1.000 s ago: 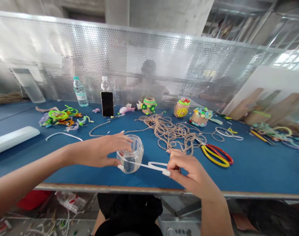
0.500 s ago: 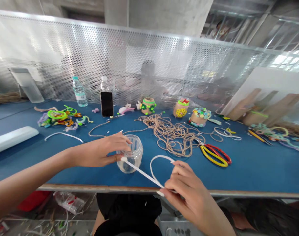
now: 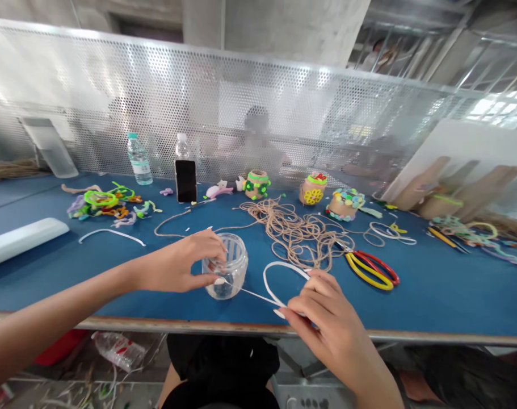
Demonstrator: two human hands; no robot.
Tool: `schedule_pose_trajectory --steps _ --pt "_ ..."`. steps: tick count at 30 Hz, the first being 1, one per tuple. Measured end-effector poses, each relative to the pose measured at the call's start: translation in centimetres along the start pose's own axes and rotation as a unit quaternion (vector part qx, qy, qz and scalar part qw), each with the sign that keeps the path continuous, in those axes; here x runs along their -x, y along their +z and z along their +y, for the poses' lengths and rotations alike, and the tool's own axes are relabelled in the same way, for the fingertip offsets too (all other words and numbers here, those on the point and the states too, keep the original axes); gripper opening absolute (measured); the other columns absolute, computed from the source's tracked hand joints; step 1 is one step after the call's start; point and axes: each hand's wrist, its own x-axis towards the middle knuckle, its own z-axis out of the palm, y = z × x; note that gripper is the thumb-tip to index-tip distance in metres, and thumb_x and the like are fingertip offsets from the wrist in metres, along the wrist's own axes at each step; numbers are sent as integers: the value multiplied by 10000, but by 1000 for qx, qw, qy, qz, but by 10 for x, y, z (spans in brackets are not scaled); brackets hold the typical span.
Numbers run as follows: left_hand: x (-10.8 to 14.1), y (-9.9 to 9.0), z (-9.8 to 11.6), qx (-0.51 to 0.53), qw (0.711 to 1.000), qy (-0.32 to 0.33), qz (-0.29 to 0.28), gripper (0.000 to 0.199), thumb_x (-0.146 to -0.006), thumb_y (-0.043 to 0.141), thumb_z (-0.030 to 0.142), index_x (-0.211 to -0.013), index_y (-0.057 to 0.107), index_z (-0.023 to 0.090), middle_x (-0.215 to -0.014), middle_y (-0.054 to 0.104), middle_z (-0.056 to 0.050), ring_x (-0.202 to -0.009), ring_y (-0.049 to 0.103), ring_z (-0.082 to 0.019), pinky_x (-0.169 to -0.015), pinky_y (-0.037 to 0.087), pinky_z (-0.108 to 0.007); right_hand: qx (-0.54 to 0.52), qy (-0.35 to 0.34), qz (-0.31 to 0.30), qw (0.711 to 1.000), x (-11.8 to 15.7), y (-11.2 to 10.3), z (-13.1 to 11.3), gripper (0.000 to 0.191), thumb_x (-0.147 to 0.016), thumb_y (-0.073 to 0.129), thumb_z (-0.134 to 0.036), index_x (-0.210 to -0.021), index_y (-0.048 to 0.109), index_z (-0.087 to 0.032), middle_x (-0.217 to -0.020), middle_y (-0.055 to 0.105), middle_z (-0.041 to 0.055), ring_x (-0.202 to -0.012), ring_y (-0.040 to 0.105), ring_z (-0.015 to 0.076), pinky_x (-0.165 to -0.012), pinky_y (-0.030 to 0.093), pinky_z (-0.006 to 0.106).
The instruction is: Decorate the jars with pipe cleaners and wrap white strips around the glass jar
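Blue work table (image 3: 428,301) fills the head view, its steel front edge (image 3: 156,324) running just below the hands. The left hand (image 3: 177,267) is closed around a clear plastic jar (image 3: 235,272), which stands upright near that edge, with the fingers over its upper side and the thumb low on the near face, pinning one end of a white strip (image 3: 258,297) against the jar wall. The right hand (image 3: 326,304) is nearly closed, its fingertips pinching the strip, which bends up into an open loop (image 3: 284,264) beside the jar without touching it. Just beyond lies a tangled heap of jute twine (image 3: 296,233), with red-and-yellow-handled scissors (image 3: 371,271) to its right. Farther back stand decorated jars (image 3: 312,190), an upright phone (image 3: 185,180) and a water bottle (image 3: 139,162), while a seated person (image 3: 256,142) shows dimly behind a perforated metal screen (image 3: 156,96). The main risk lies at the thumb: if its pressure eases, the springy strip could slip off the smooth jar wall. A hard tug from the right hand could also tip or slide the jar, held by one hand, toward the edge, and the loop could snag the nearby twine.
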Motion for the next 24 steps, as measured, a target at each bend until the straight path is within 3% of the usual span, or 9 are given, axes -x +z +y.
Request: schedule_pose_trajectory --steps 12,18,24 --pt "-1 6 2 -7 1000 -6 26 110 -901 561 264 -837 565 175 -830 578 -9 -899 539 -175 -1113 264 -480 49 -15 26 998 -3 -5 -3 119 -883 573 -84 -810 554 -177 -628 495 -30 -676 418 130 -922 350 398" --pt "-1 7 3 -29 999 23 17 105 -923 510 245 -855 554 179 -846 586 -26 -993 517 -209 -1134 192 -553 25 28 30 999 -17 5 26 167 -901 517 -119 -766 590 -186 -628 562 -4 -656 452 154 -752 400 344" --pt "-2 6 3 -25 999 36 12 106 -923 495 219 -865 573 176 -862 619 -38 -1015 520 -208 -1143 180 -552 5 62 35 997 -30 22 48 199 -904 522 -133 -733 616 -172 -653 621 17 -673 489 164 -715 391 329"
